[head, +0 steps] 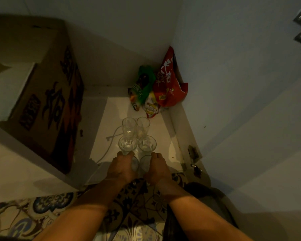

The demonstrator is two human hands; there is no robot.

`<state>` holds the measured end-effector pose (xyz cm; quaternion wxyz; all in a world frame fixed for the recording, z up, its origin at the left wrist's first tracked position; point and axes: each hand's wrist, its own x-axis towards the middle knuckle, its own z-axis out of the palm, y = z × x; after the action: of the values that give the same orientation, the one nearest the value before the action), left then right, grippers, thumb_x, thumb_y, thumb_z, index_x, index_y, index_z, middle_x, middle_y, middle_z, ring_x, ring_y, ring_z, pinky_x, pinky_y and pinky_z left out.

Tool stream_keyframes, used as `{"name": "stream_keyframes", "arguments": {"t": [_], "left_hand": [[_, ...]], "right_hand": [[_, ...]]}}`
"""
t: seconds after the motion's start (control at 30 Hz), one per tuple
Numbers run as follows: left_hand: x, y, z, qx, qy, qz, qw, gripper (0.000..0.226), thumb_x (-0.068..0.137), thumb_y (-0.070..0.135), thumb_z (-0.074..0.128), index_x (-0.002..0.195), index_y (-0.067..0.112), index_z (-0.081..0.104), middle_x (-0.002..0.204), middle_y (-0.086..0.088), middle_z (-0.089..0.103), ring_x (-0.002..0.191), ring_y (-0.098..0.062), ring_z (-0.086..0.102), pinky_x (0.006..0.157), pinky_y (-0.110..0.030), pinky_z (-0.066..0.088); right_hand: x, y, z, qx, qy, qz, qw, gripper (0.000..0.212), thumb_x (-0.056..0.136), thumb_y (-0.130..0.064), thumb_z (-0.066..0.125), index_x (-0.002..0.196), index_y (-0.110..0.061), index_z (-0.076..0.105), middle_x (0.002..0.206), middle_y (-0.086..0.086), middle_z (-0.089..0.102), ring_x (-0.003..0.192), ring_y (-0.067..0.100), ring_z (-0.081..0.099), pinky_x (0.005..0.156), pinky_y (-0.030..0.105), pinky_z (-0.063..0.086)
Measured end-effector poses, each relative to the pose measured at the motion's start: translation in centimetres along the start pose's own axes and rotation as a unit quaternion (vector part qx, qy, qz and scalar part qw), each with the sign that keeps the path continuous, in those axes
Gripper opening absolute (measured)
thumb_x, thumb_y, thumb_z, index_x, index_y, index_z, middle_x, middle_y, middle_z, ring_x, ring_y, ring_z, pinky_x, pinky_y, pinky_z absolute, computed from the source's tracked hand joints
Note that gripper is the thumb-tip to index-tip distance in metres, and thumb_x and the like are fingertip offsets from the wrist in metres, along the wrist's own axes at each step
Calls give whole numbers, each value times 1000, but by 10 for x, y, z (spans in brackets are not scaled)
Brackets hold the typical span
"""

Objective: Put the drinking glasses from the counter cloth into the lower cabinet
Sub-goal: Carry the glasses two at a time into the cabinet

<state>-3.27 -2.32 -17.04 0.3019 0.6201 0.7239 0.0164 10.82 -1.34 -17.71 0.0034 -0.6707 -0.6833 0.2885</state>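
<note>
Your left hand (121, 168) and right hand (155, 168) each clamp a glass — left glass (135, 164), right glass (144, 162) — on the cabinet floor (163, 136); four glasses (136, 134) stand at 12 o'clock, snack bags (156, 87) beyond.

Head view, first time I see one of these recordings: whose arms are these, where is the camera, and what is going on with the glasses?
There is no machine here. A person wears a wide-angle camera on the head, looking down at their own bare arms. They reach into a low cabinet with a white floor. The left hand and right hand each grip a glass, low at the front. Four more glasses stand upright in two pairs just behind. Snack bags lean in the back right corner, a cardboard box sits at the left, and a white cable lies beside the glasses. Patterned tiles cover the room floor.
</note>
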Motion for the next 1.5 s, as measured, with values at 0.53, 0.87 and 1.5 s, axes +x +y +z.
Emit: {"name": "stream_keyframes", "arguments": {"t": [0.53, 0.87, 1.5], "left_hand": [[15, -10, 3, 2, 0, 24, 1000, 80, 68, 33, 80, 138, 32, 43, 125, -13, 45, 110, -32, 55, 89, -38, 53], [21, -10, 2, 4, 9, 28, 1000, 75, 77, 33, 73, 143, 32, 37, 133, -13, 42, 113, -32, 54, 90, -38, 52], [36, -7, -1, 9, 21, 25, 999, 77, 79, 32, 73, 145, 34, 33, 135, -12, 39, 117, -32, 51, 93, -38, 50]], "right_hand": [[17, 6, 16, 33, 45, -21, 998, 71, 73, -12, 73, 135, -13, 39, 131, 7, 41, 120, 26, 47, 93, 37, 50], [27, 7, 19, 98, 65, -38, 992, 74, 70, -3, 69, 138, -9, 40, 135, 10, 45, 119, 32, 50, 98, 41, 47], [33, 6, 12, 144, 96, -57, 983, 65, 63, 5, 73, 123, -8, 50, 122, 10, 55, 105, 31, 57, 88, 40, 51]]}}
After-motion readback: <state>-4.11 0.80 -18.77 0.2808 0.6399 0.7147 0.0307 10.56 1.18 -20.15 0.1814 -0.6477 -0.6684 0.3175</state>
